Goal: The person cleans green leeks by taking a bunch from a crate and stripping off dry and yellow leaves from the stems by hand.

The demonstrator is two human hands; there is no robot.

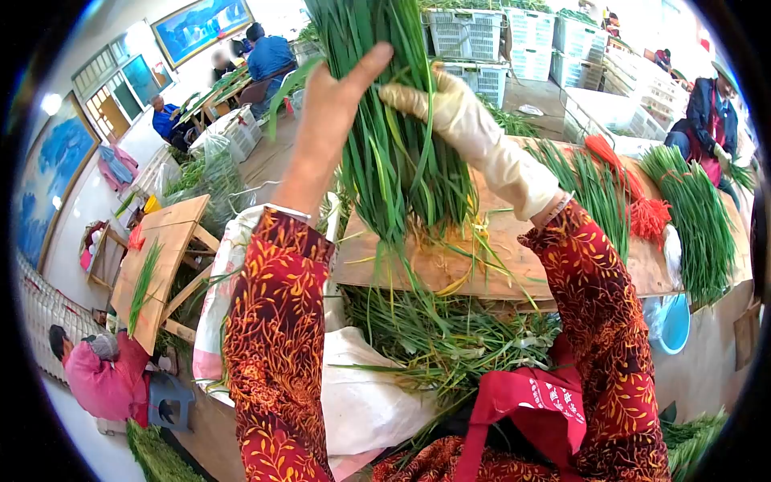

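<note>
Two hands [387, 104] grip green stalks [393, 161], pinched between them above the wooden table's [514, 273] near edge.

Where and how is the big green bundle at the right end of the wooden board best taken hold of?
Probably around the middle of the green bundle, from above, in a two-handed hold. It lies lengthwise across the wooden board, long and slender-leaved, with loose strands splaying at its ends, so a mid-length grip should keep it together.
</note>
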